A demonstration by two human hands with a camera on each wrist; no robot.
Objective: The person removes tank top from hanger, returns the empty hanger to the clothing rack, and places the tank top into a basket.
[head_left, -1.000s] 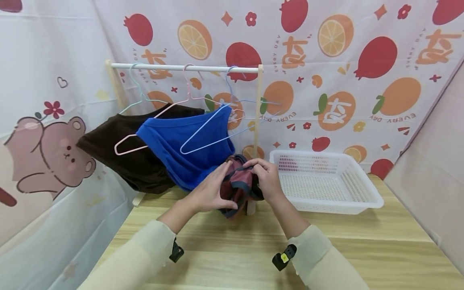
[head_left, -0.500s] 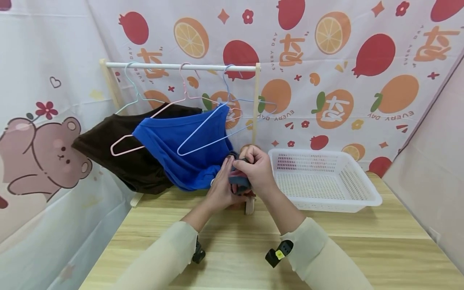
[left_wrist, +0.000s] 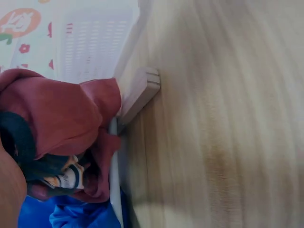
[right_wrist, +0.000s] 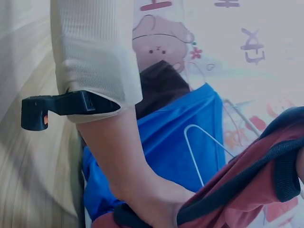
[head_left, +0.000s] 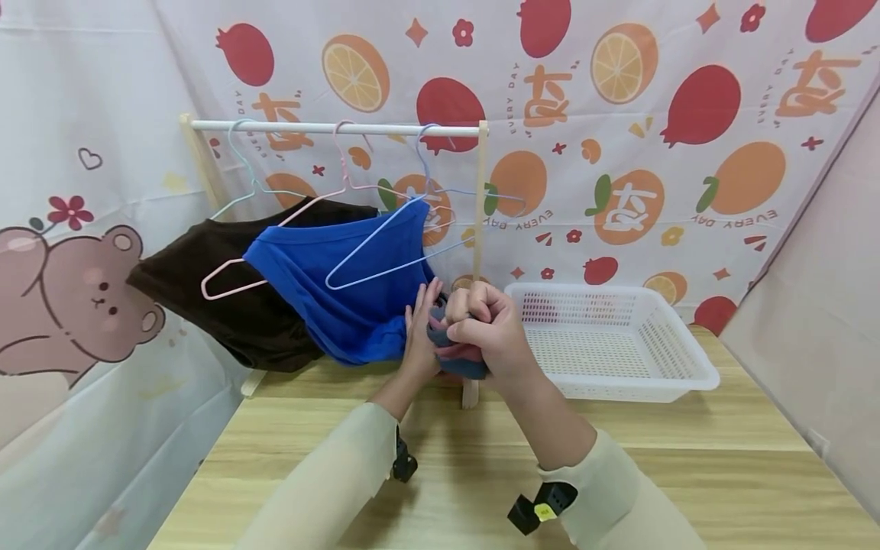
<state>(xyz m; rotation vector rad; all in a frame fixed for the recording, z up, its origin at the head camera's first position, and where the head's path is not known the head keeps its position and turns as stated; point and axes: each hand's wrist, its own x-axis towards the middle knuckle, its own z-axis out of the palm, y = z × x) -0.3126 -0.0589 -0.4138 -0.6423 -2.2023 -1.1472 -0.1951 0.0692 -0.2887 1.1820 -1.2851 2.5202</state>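
A dusty-red garment with blue-grey trim is bunched between both hands, in front of the rack's right post. My right hand grips its trim with curled fingers. My left hand lies along the garment's left side, fingers straight and pointing up. In the right wrist view the left hand passes behind the ribbed trim of the garment, which hides its fingers. The left wrist view shows the bunched red cloth and a printed patch inside it. Just above the hands hangs a bare blue hanger.
A blue sleeveless top hangs on a pink hanger, and a dark brown top on a teal one. The rack's white rail runs above them. On the right of the wooden table stands a white perforated basket.
The left hand has moved in from an open spread to the garment's left side. The right hand has curled more fully round the trim, and the cloth is bunched tighter.
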